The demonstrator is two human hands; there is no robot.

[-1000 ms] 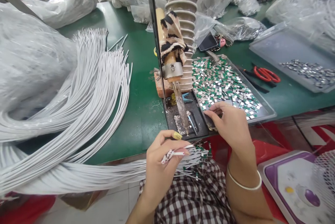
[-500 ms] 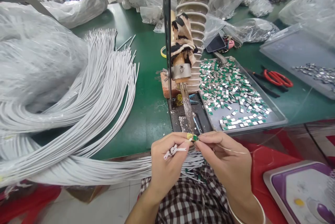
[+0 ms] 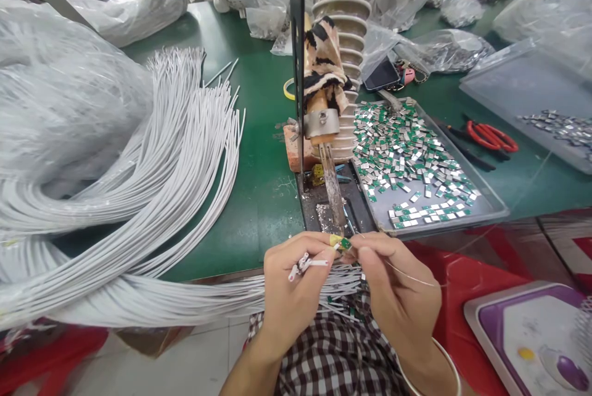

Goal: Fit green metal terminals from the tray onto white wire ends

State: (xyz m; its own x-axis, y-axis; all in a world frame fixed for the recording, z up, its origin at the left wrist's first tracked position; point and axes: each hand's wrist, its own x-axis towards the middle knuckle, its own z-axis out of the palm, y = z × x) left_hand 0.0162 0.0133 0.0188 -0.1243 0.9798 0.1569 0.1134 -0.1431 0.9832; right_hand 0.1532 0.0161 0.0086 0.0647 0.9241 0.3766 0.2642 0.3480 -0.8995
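Our left fingers [image 3: 303,241] pinched a small, stiff green board [image 3: 345,243], best held by its edges; our right fingers [image 3: 383,244] gripped thin silvery wire [image 3: 411,277].

Left of the left hand [image 3: 293,285], white cables [image 3: 194,155] are contrasting with the green tabletop [image 3: 263,198]. Between both hands, a small board [image 3: 345,243] is showing green. Below them, cloth [image 3: 324,353] is displaying dark-brown-and-white checks. Beyond the right hand [image 3: 402,291], pliers [image 3: 491,136] are showing red handles; ahead, a beige rag [image 3: 324,53] is displaying black patches.
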